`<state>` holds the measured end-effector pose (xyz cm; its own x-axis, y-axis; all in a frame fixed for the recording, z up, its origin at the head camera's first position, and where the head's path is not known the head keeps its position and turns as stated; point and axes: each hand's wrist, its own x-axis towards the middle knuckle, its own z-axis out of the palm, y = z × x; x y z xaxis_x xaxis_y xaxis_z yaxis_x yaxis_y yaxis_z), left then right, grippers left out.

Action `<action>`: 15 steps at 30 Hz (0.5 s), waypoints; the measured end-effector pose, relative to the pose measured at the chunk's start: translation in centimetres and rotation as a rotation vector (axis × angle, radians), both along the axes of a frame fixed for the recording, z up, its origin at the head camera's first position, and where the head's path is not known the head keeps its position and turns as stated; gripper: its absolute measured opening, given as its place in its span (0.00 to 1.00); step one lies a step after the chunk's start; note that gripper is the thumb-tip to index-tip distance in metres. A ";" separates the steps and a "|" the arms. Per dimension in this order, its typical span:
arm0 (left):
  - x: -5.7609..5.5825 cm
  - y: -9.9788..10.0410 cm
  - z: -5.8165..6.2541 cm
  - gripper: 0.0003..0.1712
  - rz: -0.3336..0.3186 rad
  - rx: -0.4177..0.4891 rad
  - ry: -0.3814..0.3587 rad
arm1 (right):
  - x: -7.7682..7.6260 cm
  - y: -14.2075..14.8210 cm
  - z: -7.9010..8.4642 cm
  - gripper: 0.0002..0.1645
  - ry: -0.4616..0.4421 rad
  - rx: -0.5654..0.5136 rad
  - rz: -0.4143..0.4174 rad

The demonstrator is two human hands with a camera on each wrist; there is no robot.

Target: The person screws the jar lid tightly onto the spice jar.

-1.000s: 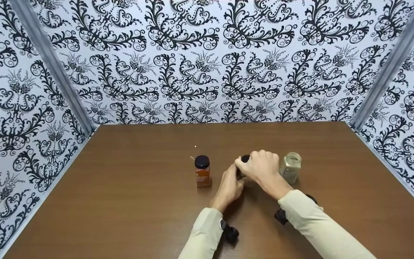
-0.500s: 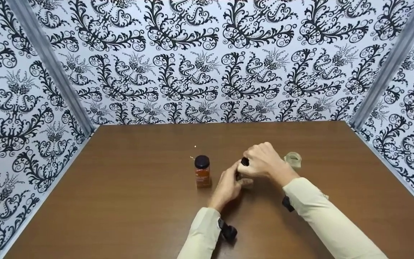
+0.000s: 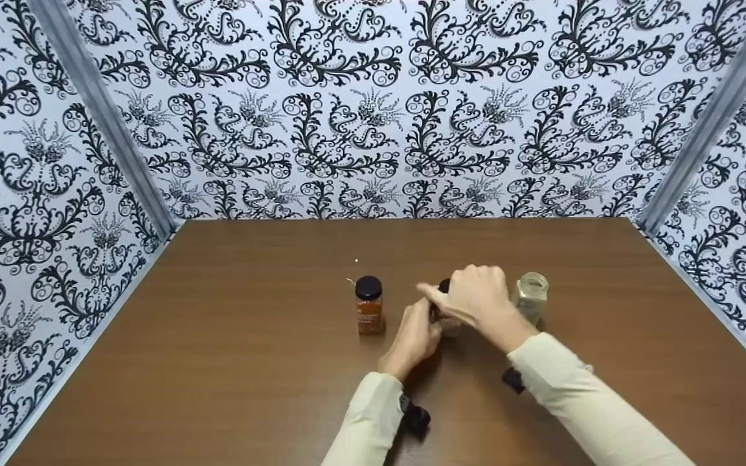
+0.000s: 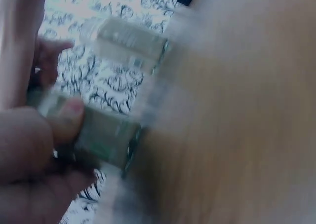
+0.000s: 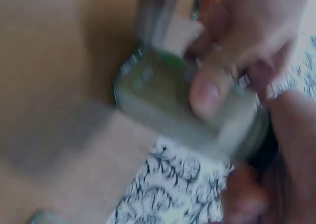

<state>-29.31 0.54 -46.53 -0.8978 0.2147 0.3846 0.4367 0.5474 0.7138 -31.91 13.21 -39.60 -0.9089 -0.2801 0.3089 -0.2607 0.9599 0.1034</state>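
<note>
A spice jar with greenish-beige contents stands upright on the table; my left hand grips its side. In the left wrist view its clear hexagonal body shows past the thumb. Over its top is my right hand, fingers curled around the black lid and thumb sticking out to the left. To the right stands a second jar of pale greenish powder, its mouth uncovered. On the left is a jar of orange-red spice wearing a black lid. Both wrist views are blurred.
The brown wooden table runs back to a patterned wall, with similar walls at both sides. Behind the orange-red jar lie a tiny white speck and a small pale bit. Wrist cameras hang below the sleeves.
My right hand first turned and shifted slightly to the right, then swung back over the lid with its thumb extended. The left hand keeps its grip on the jar.
</note>
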 end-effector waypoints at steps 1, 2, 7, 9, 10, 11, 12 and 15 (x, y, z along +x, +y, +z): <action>-0.1 -0.1 -0.1 0.26 -0.016 0.006 -0.017 | -0.3 0.6 0.1 0.45 0.021 0.021 0.088; -0.2 -0.2 -0.2 0.26 -0.032 0.009 -0.034 | -0.6 1.2 0.0 0.43 0.058 0.037 0.185; -0.3 -0.3 -0.5 0.32 -0.073 0.027 -0.057 | -2.6 2.6 -0.8 0.25 0.289 0.071 0.559; -0.1 0.0 -0.4 0.32 -0.049 0.014 -0.021 | -2.6 2.2 -1.0 0.25 0.307 0.061 0.513; 0.0 0.1 -0.4 0.32 -0.030 0.010 0.008 | -2.3 1.8 -1.0 0.25 0.306 0.043 0.457; 0.1 0.3 -0.4 0.32 -0.011 0.006 0.036 | -2.0 1.3 -1.0 0.26 0.290 0.025 0.374; 0.1 0.5 -0.4 0.30 0.007 0.000 0.064 | -1.5 0.7 -0.9 0.26 0.262 0.000 0.269; 0.1 1.0 -0.4 0.24 0.047 -0.011 0.113 | -0.2 -1.2 -0.4 0.28 0.167 -0.061 -0.038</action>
